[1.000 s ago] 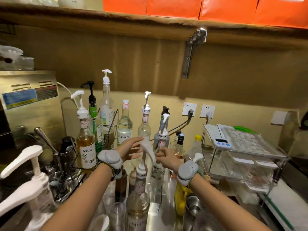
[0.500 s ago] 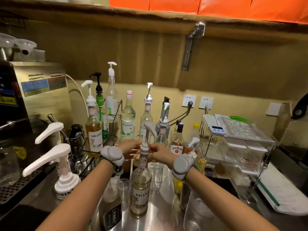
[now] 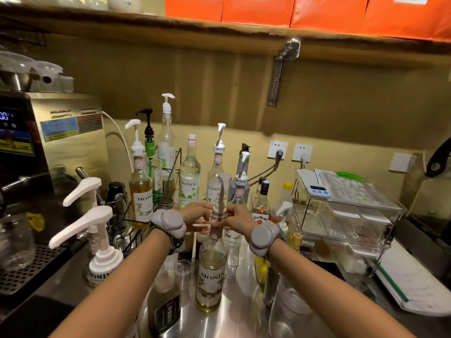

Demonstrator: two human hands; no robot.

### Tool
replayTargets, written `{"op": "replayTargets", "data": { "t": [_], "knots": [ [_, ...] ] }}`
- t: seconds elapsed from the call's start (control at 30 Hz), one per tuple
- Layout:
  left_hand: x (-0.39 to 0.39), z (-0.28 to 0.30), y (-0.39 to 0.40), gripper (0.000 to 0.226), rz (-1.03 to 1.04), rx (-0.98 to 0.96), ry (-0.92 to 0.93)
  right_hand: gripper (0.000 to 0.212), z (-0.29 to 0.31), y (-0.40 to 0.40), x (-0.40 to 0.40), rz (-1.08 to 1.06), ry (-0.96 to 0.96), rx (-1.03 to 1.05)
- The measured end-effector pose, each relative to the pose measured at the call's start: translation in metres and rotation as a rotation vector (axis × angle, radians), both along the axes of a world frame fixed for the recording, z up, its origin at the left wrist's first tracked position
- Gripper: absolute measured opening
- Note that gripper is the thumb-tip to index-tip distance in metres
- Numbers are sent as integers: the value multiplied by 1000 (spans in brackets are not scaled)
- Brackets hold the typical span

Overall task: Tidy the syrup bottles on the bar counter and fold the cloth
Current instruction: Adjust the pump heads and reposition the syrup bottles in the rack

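Both the left hand (image 3: 196, 214) and the right hand (image 3: 235, 219) pinch the neck of the clear glass Monin syrup bottle with the white pump (image 3: 211, 272), standing upright on the steel counter (image 3: 240, 315) among others, so turning the spout into line calls for keeping the base planted.

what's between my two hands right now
In the head view, the pump neck of the Monin syrup bottle stands between the left hand and right hand.

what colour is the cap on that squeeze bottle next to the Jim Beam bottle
Yellow. The squeeze bottle's cap shows best in the head view, right of the Jim Beam bottle.
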State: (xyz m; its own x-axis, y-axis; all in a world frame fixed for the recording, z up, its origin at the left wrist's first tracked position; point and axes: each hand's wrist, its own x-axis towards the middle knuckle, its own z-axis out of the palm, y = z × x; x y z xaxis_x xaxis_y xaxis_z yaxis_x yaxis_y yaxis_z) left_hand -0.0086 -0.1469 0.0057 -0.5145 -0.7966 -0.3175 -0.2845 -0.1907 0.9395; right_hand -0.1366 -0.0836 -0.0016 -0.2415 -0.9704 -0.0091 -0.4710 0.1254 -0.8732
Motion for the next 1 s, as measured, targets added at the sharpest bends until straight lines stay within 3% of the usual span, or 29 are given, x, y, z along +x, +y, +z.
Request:
{"op": "replayTargets", "data": {
  "t": [0.13,0.23,0.4,0.57,0.67,0.87,0.97,1.0],
  "knots": [
    [-3,23,1,32,-9,-88,4,22,23,-6,0,-11,12,-17],
    [-2,42,-4,22,28,-70,105,35,48,-12,-3,-14,-13,-54],
    [-7,75,-10,11,69,-120,246,21,100,-21,-8,7,-58,-108],
    [-12,108,-22,24,99,-168,371,17,144,-36,-7,-5,-102,-186],
    [-16,130,-33,20,122,-224,387,34,160,-51,-9,-36,-111,-247],
    [-28,171,-59,16,163,-303,360,23,185,-87,-15,-107,-169,-368],
    [-35,180,-72,16,153,-331,382,32,190,-100,-21,-139,-211,-393],
    [-38,182,-75,19,146,-342,401,24,190,-106,-23,-148,-199,-407]
  ]
}}
